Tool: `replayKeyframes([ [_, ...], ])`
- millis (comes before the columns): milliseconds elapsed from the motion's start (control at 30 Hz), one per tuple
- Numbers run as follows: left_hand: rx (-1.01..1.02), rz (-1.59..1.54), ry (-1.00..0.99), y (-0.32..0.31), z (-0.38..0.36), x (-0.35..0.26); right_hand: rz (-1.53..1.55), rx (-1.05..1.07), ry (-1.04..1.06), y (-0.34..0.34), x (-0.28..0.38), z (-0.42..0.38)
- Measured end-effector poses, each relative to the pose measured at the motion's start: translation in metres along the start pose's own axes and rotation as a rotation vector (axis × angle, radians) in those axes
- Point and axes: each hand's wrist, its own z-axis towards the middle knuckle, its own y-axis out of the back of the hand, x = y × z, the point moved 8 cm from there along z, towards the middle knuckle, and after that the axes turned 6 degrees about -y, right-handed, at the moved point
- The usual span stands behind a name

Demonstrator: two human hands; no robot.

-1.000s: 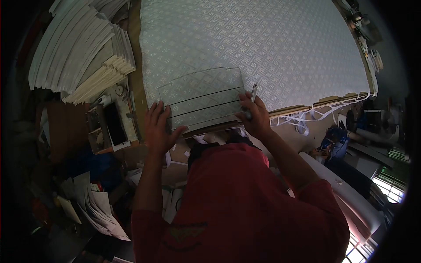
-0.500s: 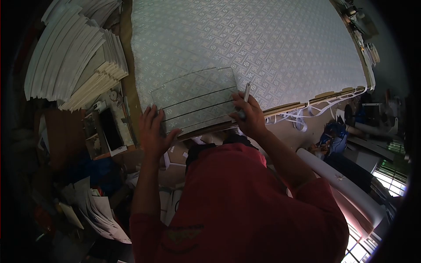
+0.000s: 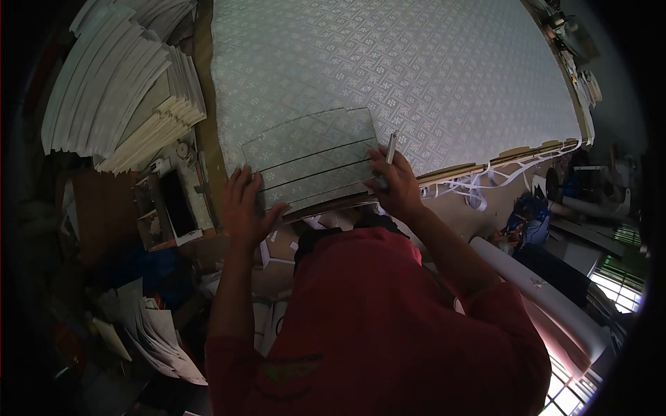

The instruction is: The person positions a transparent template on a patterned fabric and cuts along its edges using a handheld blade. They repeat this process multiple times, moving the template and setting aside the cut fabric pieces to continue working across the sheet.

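Observation:
A clear sheet [image 3: 319, 149] with a curved far edge and dark parallel lines across it lies flat near the front edge of the pale patterned fabric [image 3: 416, 69]. The fabric's pattern shows through it. On the sheet's left edge rests my left hand [image 3: 243, 208], fingers spread and thumb out to the right. At the opposite edge my right hand [image 3: 395, 184] closes around a slim silver pen-like tool [image 3: 391, 148], which points up and away from me. Its lower end is hidden in my fingers, which also touch the sheet's right side.
Tall stacks of cut white sheets [image 3: 104, 90] stand left of the fabric. Below them a dark phone-like slab [image 3: 178, 202] lies by a small open box. White strips [image 3: 475, 186] hang under the table's front edge. A large pale roll [image 3: 541, 291] leans at right.

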Motion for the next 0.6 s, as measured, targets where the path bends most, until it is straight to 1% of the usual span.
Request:
replayKeyframes([
  [67,-0.003,-0.002,0.007,0.0003,0.0005,0.0000,-0.006,-0.006,-0.001,0.0003,0.0006,-0.0005],
  [233,0.001,-0.009,0.022,0.0014,0.0015,0.0003,-0.055,0.005,0.073,0.0008,0.0024,0.0022],
  [367,0.000,-0.021,0.012,0.0009,0.0015,-0.0002,-0.061,0.040,0.065,0.0004,0.0001,0.0027],
  [567,-0.031,-0.031,-0.002,0.0003,0.0000,0.0006,0.021,0.081,0.048,-0.0005,-0.0005,0.0057],
  [600,-0.028,-0.013,0.020,0.0010,-0.0003,0.0020,0.011,0.076,0.039,0.0000,-0.0015,0.0060],
])
